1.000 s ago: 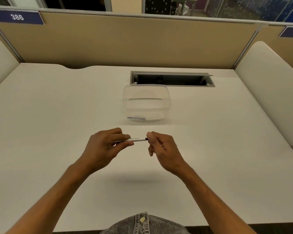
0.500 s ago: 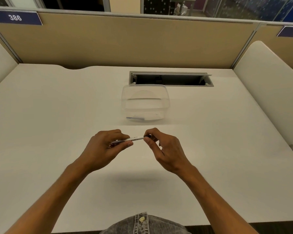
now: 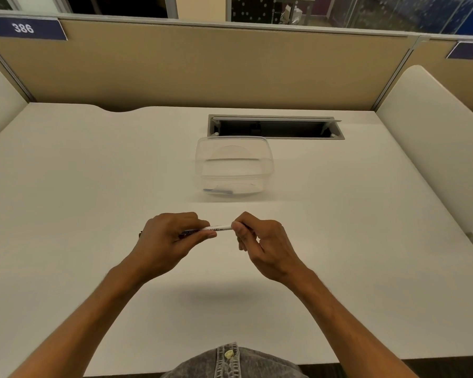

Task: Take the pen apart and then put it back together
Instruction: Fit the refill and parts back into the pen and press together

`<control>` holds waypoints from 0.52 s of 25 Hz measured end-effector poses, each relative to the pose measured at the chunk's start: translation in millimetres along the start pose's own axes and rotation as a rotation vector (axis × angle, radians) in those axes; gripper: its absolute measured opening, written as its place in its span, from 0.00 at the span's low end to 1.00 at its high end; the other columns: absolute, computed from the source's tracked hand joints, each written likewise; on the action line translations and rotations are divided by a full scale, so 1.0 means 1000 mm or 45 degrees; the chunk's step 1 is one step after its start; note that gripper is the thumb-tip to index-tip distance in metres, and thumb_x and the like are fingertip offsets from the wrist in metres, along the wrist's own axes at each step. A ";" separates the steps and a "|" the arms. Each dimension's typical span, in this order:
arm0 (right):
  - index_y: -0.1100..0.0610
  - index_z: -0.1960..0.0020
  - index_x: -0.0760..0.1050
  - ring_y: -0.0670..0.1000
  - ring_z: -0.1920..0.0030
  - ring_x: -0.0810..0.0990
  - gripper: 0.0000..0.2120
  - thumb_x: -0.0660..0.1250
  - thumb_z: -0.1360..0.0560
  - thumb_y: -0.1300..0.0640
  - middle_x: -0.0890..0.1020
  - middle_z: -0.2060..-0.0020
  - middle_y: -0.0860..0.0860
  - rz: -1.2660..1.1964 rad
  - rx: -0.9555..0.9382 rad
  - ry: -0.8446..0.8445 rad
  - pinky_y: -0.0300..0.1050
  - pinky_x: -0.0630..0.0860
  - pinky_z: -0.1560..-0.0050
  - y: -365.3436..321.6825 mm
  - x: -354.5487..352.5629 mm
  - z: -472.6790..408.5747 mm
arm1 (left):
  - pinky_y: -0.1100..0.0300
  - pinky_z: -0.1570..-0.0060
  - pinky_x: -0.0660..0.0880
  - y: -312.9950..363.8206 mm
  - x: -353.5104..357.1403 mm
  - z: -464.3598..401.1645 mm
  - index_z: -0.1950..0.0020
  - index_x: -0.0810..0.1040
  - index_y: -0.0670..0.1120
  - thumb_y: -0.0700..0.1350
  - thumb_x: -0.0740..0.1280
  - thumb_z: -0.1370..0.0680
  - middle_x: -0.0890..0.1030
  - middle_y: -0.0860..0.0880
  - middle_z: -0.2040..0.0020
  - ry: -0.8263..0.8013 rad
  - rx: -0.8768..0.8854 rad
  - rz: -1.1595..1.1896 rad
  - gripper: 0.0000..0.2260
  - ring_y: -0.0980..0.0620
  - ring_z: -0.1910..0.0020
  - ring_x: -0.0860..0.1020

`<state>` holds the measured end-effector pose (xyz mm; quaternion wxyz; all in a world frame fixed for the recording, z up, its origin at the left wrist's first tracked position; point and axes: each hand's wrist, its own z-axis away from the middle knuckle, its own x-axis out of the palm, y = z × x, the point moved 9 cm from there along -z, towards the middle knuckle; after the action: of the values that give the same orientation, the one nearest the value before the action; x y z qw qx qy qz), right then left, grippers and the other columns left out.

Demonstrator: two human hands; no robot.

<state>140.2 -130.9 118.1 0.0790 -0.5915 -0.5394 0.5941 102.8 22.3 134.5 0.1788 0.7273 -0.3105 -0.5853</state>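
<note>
Since the earlier frame the right hand (image 3: 262, 242) has shifted a little along the pen (image 3: 216, 229), its thumb and forefinger now pinching the right end; left hand (image 3: 170, 237) unchanged. Pen sits centre frame, held level above the table (image 3: 93, 186), touching nothing else. Left hand wraps the barrel with curled fingers, probably as an anchor so the right can twist or pull the end piece. Whether any part has come loose: cannot tell. Clear container (image 3: 234, 167) stands above the hands, well apart, with a small pen-like item (image 3: 219, 190) inside
</note>
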 end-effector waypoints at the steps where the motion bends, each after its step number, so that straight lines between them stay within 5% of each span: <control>1: 0.51 0.62 0.69 0.50 0.73 0.76 0.14 0.56 0.18 0.50 0.75 0.75 0.46 -0.080 0.064 -0.015 0.45 0.71 0.68 0.004 0.002 0.000 | 0.60 0.72 0.65 0.004 -0.001 0.000 0.57 0.83 0.55 0.60 0.62 0.25 0.72 0.57 0.71 0.010 0.036 -0.053 0.14 0.55 0.70 0.70; 6: 0.50 0.69 0.67 0.48 0.75 0.75 0.20 0.58 0.19 0.50 0.70 0.77 0.46 -0.429 0.277 -0.106 0.47 0.71 0.67 0.016 0.012 -0.002 | 0.65 0.72 0.64 0.008 -0.002 0.001 0.57 0.83 0.53 0.60 0.62 0.24 0.70 0.61 0.70 0.004 0.050 -0.144 0.14 0.60 0.69 0.70; 13: 0.49 0.52 0.72 0.47 0.69 0.74 0.07 0.57 0.19 0.49 0.75 0.69 0.42 0.151 -0.107 0.081 0.48 0.75 0.67 -0.008 -0.009 -0.001 | 0.60 0.69 0.72 0.000 -0.001 -0.001 0.58 0.81 0.55 0.63 0.63 0.26 0.79 0.60 0.68 -0.033 -0.063 -0.045 0.14 0.56 0.67 0.76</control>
<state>139.1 -134.2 129.5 0.0358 -0.6438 -0.5250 0.5555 103.8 22.6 135.9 0.1823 0.7203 -0.2853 -0.6054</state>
